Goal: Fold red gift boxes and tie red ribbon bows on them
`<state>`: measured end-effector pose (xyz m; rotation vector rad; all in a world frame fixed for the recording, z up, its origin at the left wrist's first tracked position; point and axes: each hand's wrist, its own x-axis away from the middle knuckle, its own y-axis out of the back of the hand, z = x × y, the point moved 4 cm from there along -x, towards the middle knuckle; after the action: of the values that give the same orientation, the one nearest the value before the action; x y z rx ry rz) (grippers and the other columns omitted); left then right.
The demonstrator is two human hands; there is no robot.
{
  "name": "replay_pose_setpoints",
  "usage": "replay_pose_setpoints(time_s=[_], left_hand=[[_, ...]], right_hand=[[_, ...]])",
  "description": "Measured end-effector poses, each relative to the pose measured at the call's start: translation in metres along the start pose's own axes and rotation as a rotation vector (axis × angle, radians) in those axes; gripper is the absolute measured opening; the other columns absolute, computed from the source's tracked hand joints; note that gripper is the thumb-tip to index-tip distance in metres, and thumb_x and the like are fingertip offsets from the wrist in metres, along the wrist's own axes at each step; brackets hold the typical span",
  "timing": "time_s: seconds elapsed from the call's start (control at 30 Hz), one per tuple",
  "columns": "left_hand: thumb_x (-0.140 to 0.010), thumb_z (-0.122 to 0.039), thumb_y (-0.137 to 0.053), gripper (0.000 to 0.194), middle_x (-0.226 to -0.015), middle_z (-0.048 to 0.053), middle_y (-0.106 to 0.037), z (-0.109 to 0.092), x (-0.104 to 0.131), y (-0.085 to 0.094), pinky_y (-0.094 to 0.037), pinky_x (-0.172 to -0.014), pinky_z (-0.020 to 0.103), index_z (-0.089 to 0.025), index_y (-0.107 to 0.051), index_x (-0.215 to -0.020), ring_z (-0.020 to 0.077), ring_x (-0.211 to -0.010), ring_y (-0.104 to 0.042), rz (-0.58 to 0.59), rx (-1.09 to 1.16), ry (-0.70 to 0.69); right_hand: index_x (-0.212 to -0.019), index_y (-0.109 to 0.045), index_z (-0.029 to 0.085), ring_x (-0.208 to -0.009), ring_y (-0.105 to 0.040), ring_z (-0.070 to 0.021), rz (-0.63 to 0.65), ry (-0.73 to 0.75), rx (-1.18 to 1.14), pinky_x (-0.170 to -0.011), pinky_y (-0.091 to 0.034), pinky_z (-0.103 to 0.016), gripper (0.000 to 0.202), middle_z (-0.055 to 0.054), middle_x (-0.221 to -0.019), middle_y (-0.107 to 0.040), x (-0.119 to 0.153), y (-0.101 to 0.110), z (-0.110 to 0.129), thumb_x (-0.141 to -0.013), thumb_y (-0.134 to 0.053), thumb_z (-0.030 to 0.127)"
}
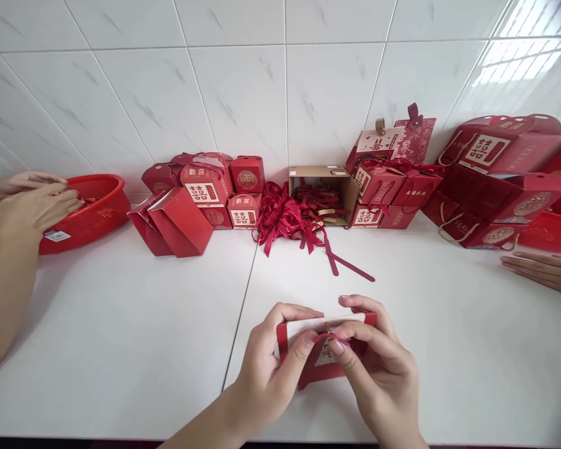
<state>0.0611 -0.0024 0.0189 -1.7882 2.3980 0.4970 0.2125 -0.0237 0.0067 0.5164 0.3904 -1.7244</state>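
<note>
The box (325, 374) was found tilted between my hands, on the near side, right of the seam (244, 299). My left hand (270, 362) clasped its left side, thumb against the strap (328, 336); my right hand (386, 362) pinched the strap between thumb and forefinger. Risk, in my judgement: a hard pull could crease the card, or a loose pinch let the strap slip. The table (168, 349) was white and smooth; ribbons (286, 215) lay far, before a tiled wall (238, 93).
</note>
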Motion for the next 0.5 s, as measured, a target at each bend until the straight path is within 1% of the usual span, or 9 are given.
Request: replay_pose_setpoints(time_s=[0.07,0.2,0.33,0.5], left_hand=[[-0.098,-0.029,-0.049,0.015,-0.102,0.003,-0.071,-0.0005,0.0008,0.0004,-0.056,-0.073,0.024,-0.024,-0.058,-0.109,0.0148,-0.086,-0.070,-0.004,-0.003,-0.018],[-0.099,-0.029,-0.046,0.018,-0.108,0.005,-0.069,-0.0009,0.0025,0.0003,-0.055,-0.082,0.027,-0.023,-0.058,-0.111,0.0180,-0.098,-0.068,0.005,0.013,-0.033],[-0.096,-0.028,-0.051,0.016,-0.108,0.006,-0.070,-0.0032,0.0008,0.0020,-0.054,-0.087,0.030,-0.023,-0.062,-0.107,0.0205,-0.103,-0.067,-0.030,-0.024,-0.063],[-0.092,-0.025,-0.058,0.013,-0.107,0.004,-0.071,-0.0050,-0.0016,0.0017,-0.054,-0.083,0.029,-0.025,-0.065,-0.103,0.0201,-0.100,-0.067,-0.030,-0.043,-0.058]], right_hand=[[-0.087,-0.071,0.028,-0.114,-0.055,-0.0244,-0.007,0.011,0.004,-0.069,-0.058,-0.027,0.018,-0.007,-0.089,-0.066,0.0003,-0.0006,0.0001,-0.084,-0.066,0.012],[-0.089,-0.070,0.027,-0.116,-0.053,-0.0252,-0.027,0.035,0.017,-0.068,-0.058,-0.027,0.018,-0.009,-0.091,-0.065,0.0014,-0.0013,0.0005,-0.084,-0.065,0.010],[-0.089,-0.070,0.026,-0.117,-0.053,-0.0259,-0.026,0.051,0.060,-0.068,-0.059,-0.028,0.019,-0.010,-0.096,-0.064,0.0021,0.0003,0.0035,-0.083,-0.065,0.009],[-0.089,-0.069,0.027,-0.117,-0.053,-0.0242,-0.012,0.052,0.082,-0.067,-0.057,-0.025,0.018,-0.009,-0.097,-0.065,0.0027,0.0026,0.0083,-0.084,-0.065,0.010]])
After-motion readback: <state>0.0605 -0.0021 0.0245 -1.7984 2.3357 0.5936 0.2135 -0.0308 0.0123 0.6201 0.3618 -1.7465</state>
